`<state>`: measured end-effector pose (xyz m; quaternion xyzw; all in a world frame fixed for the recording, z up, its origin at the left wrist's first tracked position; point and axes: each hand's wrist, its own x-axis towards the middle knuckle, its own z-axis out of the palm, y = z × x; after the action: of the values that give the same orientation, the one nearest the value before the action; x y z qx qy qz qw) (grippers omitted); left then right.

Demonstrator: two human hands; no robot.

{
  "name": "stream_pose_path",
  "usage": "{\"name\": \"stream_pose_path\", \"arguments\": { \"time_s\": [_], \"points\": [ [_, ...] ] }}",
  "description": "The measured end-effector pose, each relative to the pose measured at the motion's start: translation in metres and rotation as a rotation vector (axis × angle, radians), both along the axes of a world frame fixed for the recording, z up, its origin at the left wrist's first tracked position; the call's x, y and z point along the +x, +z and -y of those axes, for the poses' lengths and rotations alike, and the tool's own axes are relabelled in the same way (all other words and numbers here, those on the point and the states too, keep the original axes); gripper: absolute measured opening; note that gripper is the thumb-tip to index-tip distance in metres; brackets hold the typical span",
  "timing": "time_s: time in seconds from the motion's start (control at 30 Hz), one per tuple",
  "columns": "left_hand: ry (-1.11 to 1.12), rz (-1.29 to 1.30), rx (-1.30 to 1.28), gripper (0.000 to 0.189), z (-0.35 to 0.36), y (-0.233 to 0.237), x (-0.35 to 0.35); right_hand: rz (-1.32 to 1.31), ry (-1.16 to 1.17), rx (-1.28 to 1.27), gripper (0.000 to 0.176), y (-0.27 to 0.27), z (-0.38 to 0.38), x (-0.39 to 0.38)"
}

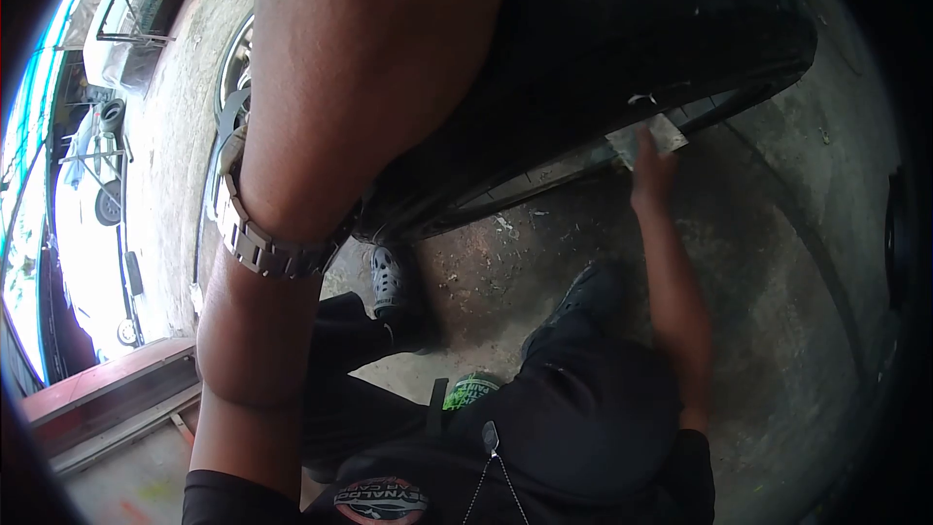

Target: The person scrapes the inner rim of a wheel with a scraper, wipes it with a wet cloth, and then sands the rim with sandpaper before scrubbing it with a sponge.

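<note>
My left hand is very near the camera at the top, beyond a metal-banded watch on the wrist. Its fingers are out of frame, so whether it holds anything is hidden. Lower right of centre, my right hand grips a pale, flat, square piece, thumb on top. That piece lies at the lower edge of a large black curved panel, which looks like a car bumper. A slotted opening runs along the panel's edge.
A can with a green label stands between my legs on the stained concrete floor. One foot wears a grey perforated clog. Vehicles are at the far left, above a reddish ledge.
</note>
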<state>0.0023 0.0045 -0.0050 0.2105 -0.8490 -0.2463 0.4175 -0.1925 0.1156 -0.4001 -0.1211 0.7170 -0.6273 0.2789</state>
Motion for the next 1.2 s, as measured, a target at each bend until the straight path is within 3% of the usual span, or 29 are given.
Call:
{"name": "stream_pose_path", "arguments": {
  "time_s": [0.07, 0.17, 0.2, 0.37, 0.43, 0.47, 0.6, 0.7, 0.87, 0.97, 1.07, 1.17, 1.2],
  "points": [
    [-0.069, -0.012, 0.074, 0.027, 0.000, 0.007, 0.000, -0.121, -0.001, 0.007, 0.039, -0.010, 0.002, 0.014],
    [0.026, 0.007, 0.036, 0.027, -0.006, 0.009, -0.005, 0.046, -0.023, 0.063, 0.041, 0.022, -0.003, 0.000],
    [-0.038, -0.007, 0.068, 0.027, 0.000, 0.007, 0.001, 0.048, -0.036, 0.064, 0.042, 0.015, -0.003, -0.002],
    [0.191, 0.036, -0.108, 0.027, -0.011, -0.005, -0.019, -0.047, -0.035, 0.123, 0.047, 0.002, -0.006, 0.001],
    [0.084, -0.002, 0.008, 0.027, -0.006, 0.003, -0.008, 0.059, -0.107, 0.046, 0.046, 0.056, -0.004, 0.008],
    [0.040, -0.018, 0.028, 0.027, -0.002, 0.002, -0.003, 0.007, -0.064, 0.074, 0.046, 0.045, -0.004, 0.007],
    [0.125, 0.068, -0.244, 0.026, 0.000, -0.010, -0.011, -0.085, -0.010, 0.136, 0.045, 0.019, -0.004, 0.003],
    [0.003, 0.036, -0.026, 0.026, 0.001, 0.003, 0.001, -0.078, -0.085, 0.044, 0.047, 0.025, -0.003, -0.002],
    [0.106, 0.035, -0.135, 0.026, -0.003, -0.005, -0.011, -0.147, 0.010, 0.238, 0.049, 0.015, -0.001, -0.005],
    [-0.028, -0.009, 0.105, 0.026, -0.002, 0.006, 0.001, -0.166, -0.115, 0.094, 0.050, 0.025, 0.002, 0.002],
    [0.076, 0.016, 0.063, 0.027, -0.008, 0.009, -0.008, -0.334, 0.062, 0.357, 0.052, 0.029, -0.004, -0.005],
    [0.010, 0.019, 0.103, 0.027, -0.008, 0.011, -0.003, -0.234, -0.061, 0.155, 0.055, 0.042, -0.004, -0.018],
    [-0.061, -0.006, 0.116, 0.027, -0.003, 0.009, 0.002, -0.271, -0.010, 0.214, 0.055, 0.038, -0.006, -0.018]
  ]
}}
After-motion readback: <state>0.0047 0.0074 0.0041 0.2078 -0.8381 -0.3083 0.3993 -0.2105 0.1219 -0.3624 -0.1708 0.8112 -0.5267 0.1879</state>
